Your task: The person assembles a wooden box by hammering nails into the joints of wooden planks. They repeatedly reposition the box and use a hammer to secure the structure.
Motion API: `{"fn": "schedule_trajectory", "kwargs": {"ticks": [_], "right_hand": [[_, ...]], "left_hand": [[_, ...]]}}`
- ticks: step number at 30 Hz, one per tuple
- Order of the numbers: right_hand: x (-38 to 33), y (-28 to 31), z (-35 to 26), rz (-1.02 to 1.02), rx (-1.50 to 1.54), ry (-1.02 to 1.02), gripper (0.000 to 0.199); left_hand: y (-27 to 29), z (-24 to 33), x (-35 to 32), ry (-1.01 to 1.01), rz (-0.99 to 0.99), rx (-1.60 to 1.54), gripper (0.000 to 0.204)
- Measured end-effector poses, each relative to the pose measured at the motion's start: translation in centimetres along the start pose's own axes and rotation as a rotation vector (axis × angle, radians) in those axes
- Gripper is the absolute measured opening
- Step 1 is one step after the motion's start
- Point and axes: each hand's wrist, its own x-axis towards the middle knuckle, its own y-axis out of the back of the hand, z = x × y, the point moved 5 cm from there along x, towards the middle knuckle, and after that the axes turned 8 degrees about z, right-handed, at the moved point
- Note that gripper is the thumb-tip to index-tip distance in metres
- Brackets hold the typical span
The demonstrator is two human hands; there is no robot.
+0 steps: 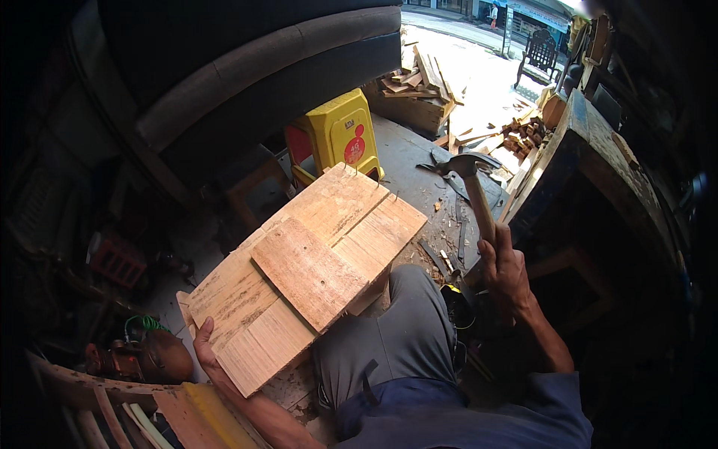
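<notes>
A wooden piece made of pale boards [235, 303] lies tilted across my lap, with a shorter reddish board [307, 273] set crosswise on top. Several thin nails [394, 196] stick up along its far edge. My left hand [206, 348] grips the near-left end, thumb on top and the other fingers hidden beneath. To the right of the boards, my right hand [506, 271] is wrapped around the wooden handle of a claw hammer [480, 202]. The hammer is raised with its metal head up, apart from the wood.
A yellow plastic stool [348, 123] stands just beyond the boards. Behind it is a pile of wood offcuts [426, 75]. A worn bench [598, 142] runs along the right. A dark padded seat [254, 67] rises at far left. Wood strips [183, 419] lie at lower left.
</notes>
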Motion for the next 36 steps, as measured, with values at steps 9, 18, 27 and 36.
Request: {"fn": "schedule_trajectory", "kwargs": {"ticks": [9,18,27,36], "right_hand": [[3.5,-7.1,4.4,-0.055,0.536,-0.089,0.047],[7.1,-11.7,3.0,-0.127,0.905,-0.164,0.053],[5.0,-0.1,-1.7,0.146,0.495,0.197,0.037],[5.6,-3.0,1.7,-0.159,-0.102,0.302,0.034]], "left_hand": [[-1.5,-0.2,0.7,-0.164,-0.004,0.028,0.076],[-2.5,-0.1,-0.2,-0.212,-0.187,0.137,0.062],[-1.1,1.3,-0.5,-0.245,-0.053,0.253,0.061],[-1.2,0.9,1.7,-0.267,-0.029,0.34,0.06]]}}
